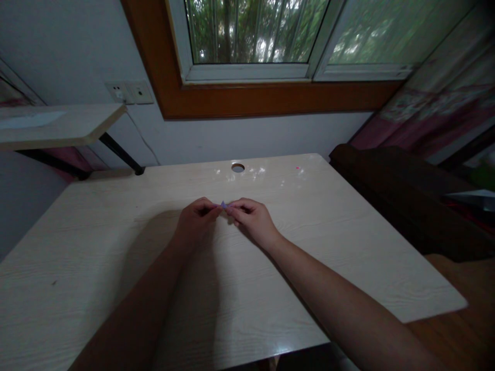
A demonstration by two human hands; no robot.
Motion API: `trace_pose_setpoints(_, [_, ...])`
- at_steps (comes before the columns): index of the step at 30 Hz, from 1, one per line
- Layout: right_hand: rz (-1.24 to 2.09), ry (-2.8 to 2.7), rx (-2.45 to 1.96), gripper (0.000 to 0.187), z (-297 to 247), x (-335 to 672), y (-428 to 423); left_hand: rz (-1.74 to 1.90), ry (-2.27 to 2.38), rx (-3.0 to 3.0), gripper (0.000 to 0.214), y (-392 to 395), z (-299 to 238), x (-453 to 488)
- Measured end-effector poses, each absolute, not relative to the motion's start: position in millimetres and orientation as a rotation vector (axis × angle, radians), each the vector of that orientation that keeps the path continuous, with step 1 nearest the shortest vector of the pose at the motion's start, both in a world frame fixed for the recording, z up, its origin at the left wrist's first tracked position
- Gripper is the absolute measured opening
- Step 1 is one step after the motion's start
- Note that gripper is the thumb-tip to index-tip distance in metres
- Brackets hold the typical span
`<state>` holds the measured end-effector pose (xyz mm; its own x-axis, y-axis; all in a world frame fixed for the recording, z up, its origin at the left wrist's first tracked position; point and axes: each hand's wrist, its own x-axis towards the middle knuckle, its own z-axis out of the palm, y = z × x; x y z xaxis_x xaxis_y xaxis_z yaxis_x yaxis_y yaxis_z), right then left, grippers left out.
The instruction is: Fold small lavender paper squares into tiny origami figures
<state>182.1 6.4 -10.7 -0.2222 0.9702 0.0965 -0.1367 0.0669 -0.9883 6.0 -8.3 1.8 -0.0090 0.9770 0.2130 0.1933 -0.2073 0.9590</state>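
My left hand [196, 219] and my right hand [252, 219] meet fingertip to fingertip over the middle of a pale wooden desk [116, 247]. Between them they pinch a tiny purple piece [223, 205], perhaps folded paper; it is too small to make out. Both hands have their fingers curled and pressed together on it, just above or resting on the desk top. Both forearms stretch in from the near edge.
A round cable hole [237, 167] sits near the desk's far edge. A small shelf [58, 126] on black brackets juts out at the left below wall sockets [129, 93]. A dark seat [406, 196] stands to the right; a window [255, 31] is behind.
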Motion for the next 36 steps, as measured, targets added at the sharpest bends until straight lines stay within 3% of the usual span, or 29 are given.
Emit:
trace_pose_setpoints(18, [0.729, -1.691, -1.025, 0.01, -3.9, 187.8, 4.9, 1.349, 1.341, 1.782, 0.015, -2.9, -8.1, 3.8])
trace_pose_setpoints(31, [1.214, -1.456, -0.923, 0.022, -10.7, 183.3, 7.4, 1.296, 1.266, 1.552, 0.018, -6.5, -0.9, 4.4])
trace_pose_setpoints(36, [1.234, -1.459, -0.938, 0.025, -10.8, 182.9, 7.6, 1.289, 1.278, 1.575, 0.019, -5.8, -4.3, 3.4])
